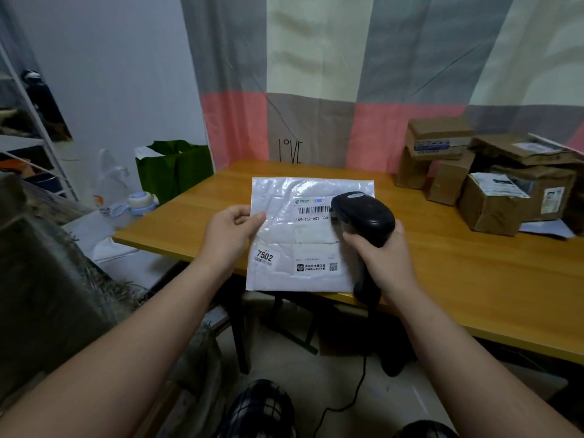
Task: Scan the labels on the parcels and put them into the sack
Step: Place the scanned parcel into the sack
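A dark sack stands on the left beside the table. The left hand pinches the left edge of a white parcel, holding it over the table's near edge. The right hand grips a black scanner, its head against the parcel's barcode label. Cardboard boxes are piled on the table at far right.

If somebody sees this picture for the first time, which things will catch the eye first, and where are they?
First the white parcel, held at the near edge of the wooden table: the left hand pinches its left edge, and the right hand grips a black scanner whose head sits over the barcode label. Next, the pile of brown cardboard boxes at the table's far right.
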Tool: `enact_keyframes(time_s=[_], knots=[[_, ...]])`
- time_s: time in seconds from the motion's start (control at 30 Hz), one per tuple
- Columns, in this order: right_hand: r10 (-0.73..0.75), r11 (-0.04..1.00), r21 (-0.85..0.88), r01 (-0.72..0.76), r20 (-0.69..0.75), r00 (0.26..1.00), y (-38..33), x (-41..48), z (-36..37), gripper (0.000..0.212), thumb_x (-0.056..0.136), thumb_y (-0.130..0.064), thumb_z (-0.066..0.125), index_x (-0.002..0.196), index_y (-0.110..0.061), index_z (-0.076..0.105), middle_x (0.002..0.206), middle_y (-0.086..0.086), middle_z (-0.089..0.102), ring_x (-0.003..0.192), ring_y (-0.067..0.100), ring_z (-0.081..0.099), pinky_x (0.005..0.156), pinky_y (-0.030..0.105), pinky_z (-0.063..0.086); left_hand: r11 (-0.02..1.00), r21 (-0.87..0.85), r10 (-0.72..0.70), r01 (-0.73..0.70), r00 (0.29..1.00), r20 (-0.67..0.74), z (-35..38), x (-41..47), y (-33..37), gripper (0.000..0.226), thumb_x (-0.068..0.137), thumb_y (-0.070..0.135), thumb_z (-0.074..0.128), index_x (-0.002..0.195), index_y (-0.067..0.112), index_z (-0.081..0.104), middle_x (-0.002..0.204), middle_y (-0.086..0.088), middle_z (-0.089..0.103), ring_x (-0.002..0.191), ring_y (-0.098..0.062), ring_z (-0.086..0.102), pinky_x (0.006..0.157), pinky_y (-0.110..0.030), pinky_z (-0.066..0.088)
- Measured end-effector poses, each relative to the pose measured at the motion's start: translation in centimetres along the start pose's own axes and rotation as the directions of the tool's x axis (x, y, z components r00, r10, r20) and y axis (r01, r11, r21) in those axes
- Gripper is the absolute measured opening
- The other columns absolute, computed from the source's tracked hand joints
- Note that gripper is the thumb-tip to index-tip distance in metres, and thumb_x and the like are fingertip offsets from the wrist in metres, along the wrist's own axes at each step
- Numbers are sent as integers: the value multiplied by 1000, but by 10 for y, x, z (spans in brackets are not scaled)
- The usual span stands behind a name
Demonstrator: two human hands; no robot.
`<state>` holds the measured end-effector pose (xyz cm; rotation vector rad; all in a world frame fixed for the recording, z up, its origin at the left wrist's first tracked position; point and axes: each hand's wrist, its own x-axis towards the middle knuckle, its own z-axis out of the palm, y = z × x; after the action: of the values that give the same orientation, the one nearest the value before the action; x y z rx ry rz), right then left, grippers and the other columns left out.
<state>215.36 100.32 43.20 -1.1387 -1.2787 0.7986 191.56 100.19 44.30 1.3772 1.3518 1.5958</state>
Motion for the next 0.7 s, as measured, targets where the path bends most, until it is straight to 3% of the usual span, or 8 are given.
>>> enact_keyframes(time_s=[0.03, 0.1, 0.17, 0.27, 0.47, 0.7], knots=[[-59, 996, -72, 57, -31, 998, -4, -4, 0, 32, 75, -17, 81, 90, -29, 56, 118, 10, 59, 111, 24, 56, 97, 39, 46, 1000, -8, 10, -10, 1000, -30, -1, 3, 1, 5, 90, 12, 65, 87, 16, 67, 73, 6, 72, 68, -5, 69, 57, -16, 50], [-131, 981, -144, 128, -14, 991, -10, -9, 1, 27, 76, -20, 80, 80, -32, 56, 102, 5, 63, 97, 17, 59, 84, 29, 47, 1000, -26, 14, -16, 998, -66, -3, 9, 2, 3, 90, 12, 65, 92, 11, 67, 78, 6, 72, 70, -4, 68, 58, -15, 50], [-122, 983, -131, 127, 45, 991, -13, -13, 4, 12, 78, -22, 77, 81, -25, 66, 77, -6, 65, 74, 5, 59, 63, 19, 42, 999, -40, 5, -9, 995, -96, -4, 13, 2, 13, 90, 13, 66, 100, 5, 66, 84, 4, 71, 71, -1, 68, 60, -15, 50], [-119, 980, -155, 125, 45, 992, -13, -18, 11, 11, 78, -23, 75, 79, -15, 68, 65, -8, 61, 62, -2, 55, 52, 11, 39, 999, -49, 1, -7, 993, -115, -2, 15, -1, 9, 90, 11, 65, 98, 7, 65, 86, 1, 69, 70, 0, 67, 61, -16, 51], [-101, 971, -212, 110, 51, 994, -13, -24, 17, 26, 63, -49, 63, 70, -24, 62, 62, -11, 61, 62, 0, 56, 51, 17, 37, 999, -42, 4, -10, 989, -146, 2, 15, -2, 9, 90, 10, 64, 98, 6, 64, 83, 0, 67, 64, 2, 65, 60, -14, 51], [-103, 965, -240, 106, 26, 994, -9, -24, 14, 24, 70, -41, 67, 72, -17, 65, 63, -7, 62, 65, 10, 58, 57, 27, 41, 1000, -6, 15, -16, 987, -157, 4, 17, -1, 6, 90, 10, 64, 96, 9, 65, 84, 0, 67, 66, 2, 64, 64, -15, 52]])
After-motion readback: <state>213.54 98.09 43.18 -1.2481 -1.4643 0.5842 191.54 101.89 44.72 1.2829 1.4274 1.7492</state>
